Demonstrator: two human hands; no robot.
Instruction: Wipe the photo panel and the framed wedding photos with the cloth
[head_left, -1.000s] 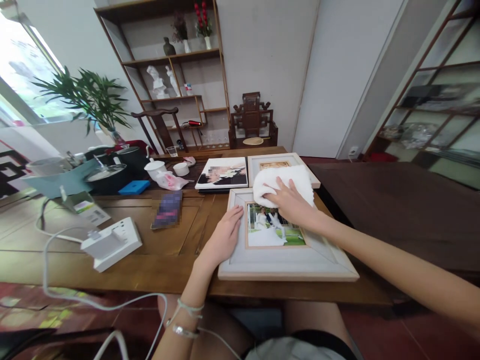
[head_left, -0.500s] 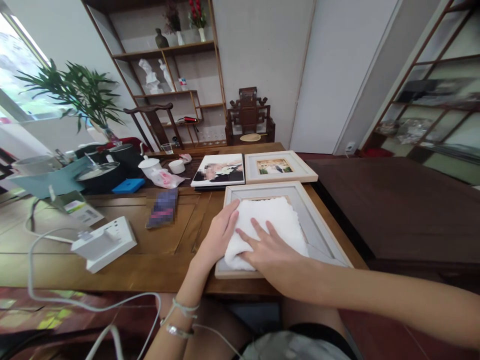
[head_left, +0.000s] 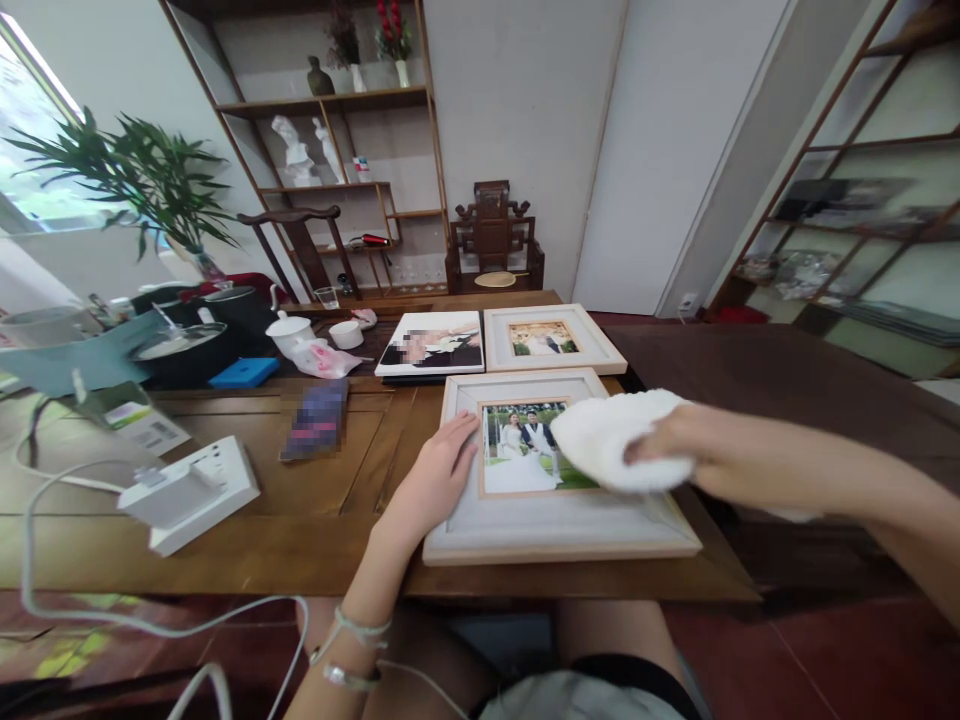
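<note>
A light wooden picture frame (head_left: pixel 540 530) with a pale mat lies on the table in front of me. The wedding photo (head_left: pixel 519 455) inside it now shows, except its right part, which the cloth hides. My left hand (head_left: pixel 439 475) rests on the frame's left side, fingers stretched out and holding nothing. My right hand (head_left: pixel 675 445) grips a bunched white towel (head_left: pixel 607 435) over the frame's right side. Motion blurs the towel's edges, and I cannot tell whether it touches the frame.
Behind lie a second framed photo (head_left: pixel 611 352) and a white-edged photo panel (head_left: pixel 390 362). To the left are a white power strip (head_left: pixel 225 505) with cables, a small box (head_left: pixel 150 425), a blue block (head_left: pixel 244 373) and a white lidded cup (head_left: pixel 289 335). A dark brown surface (head_left: pixel 720 400) is at the right.
My right hand has closed on the towel and swept it right and up, uncovering most of the photo. My left hand stays at the frame's left side, no longer touching the towel.
</note>
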